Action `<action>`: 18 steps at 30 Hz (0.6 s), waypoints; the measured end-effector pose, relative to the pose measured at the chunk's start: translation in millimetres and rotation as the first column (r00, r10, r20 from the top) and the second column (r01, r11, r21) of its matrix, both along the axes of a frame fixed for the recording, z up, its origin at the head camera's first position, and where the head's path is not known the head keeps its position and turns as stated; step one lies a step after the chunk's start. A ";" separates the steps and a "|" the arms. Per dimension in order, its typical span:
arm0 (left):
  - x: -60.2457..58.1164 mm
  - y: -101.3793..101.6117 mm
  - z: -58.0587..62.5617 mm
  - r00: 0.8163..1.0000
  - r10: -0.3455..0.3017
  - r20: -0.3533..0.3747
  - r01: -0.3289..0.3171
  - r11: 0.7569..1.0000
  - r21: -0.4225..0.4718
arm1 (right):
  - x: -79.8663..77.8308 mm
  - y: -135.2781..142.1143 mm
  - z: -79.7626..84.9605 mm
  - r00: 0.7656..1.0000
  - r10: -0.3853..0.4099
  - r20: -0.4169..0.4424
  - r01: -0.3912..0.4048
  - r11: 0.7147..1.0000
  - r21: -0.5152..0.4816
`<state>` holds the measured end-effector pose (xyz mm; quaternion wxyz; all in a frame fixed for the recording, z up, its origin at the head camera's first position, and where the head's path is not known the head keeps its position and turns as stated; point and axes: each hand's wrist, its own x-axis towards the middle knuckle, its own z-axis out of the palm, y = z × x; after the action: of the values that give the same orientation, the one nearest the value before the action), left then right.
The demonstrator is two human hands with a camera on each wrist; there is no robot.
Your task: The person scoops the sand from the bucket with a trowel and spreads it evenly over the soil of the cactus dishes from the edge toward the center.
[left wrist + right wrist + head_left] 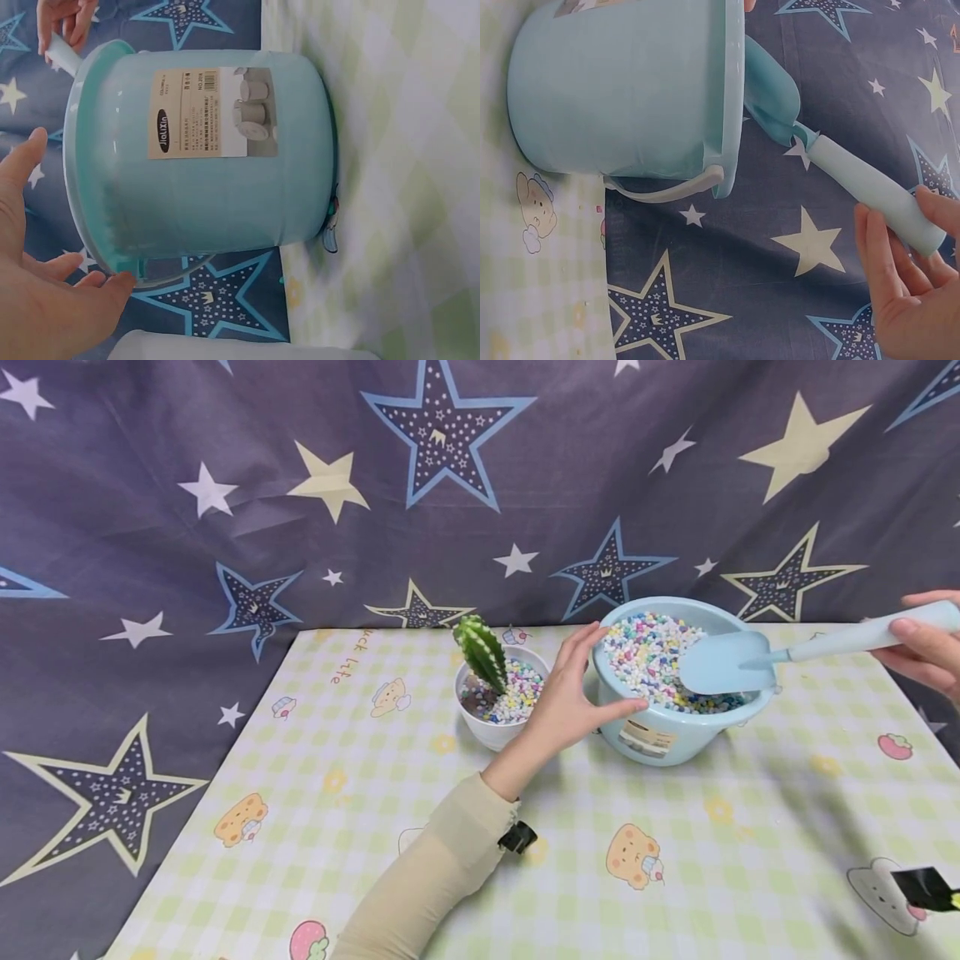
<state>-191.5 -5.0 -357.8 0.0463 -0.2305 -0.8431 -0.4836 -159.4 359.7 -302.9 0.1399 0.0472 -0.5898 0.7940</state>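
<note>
1. Beyond the left hand (561,706), a dark cloth (262,435) hangs as backdrop, creased, printed with yellow, white and blue-edged stars (448,439).
2. Beneath the hand spreads a green-and-white checked tablecloth (315,827) bearing bears (632,856), strawberries (309,939) and flowers (718,811).
3. Left of the hand, the dark cloth drops past the tablecloth's slanting edge.
4. Soft shadows (821,806) lie nearer, right of the hand.

Left grip (561,700) spread wide, right grip (915,307) curled
</note>
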 end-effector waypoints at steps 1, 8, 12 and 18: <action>-0.1 0.2 -0.4 1.000 0.003 0.009 -0.003 1.000 0.000 | 0.3 0.1 0.8 1.000 0.001 0.000 -0.001 1.000 0.012; -1.5 2.7 -3.6 0.998 0.036 0.056 -0.036 0.999 -0.014 | 2.8 -12.6 11.4 1.000 -0.022 -0.011 0.023 0.993 0.112; -2.8 4.6 -4.8 0.995 0.048 0.086 -0.045 0.998 -0.032 | 4.6 -24.5 18.2 0.995 -0.086 -0.048 0.095 0.971 0.220; -2.4 6.7 -6.3 0.993 0.058 0.101 -0.054 0.998 -0.038 | 5.0 -34.1 20.6 0.981 -0.145 -0.129 0.184 0.911 0.369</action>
<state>-194.0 1.7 -364.1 0.0124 -0.1825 -0.8589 -0.4783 -154.4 325.6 -282.3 0.2234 0.0626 -0.7262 0.6471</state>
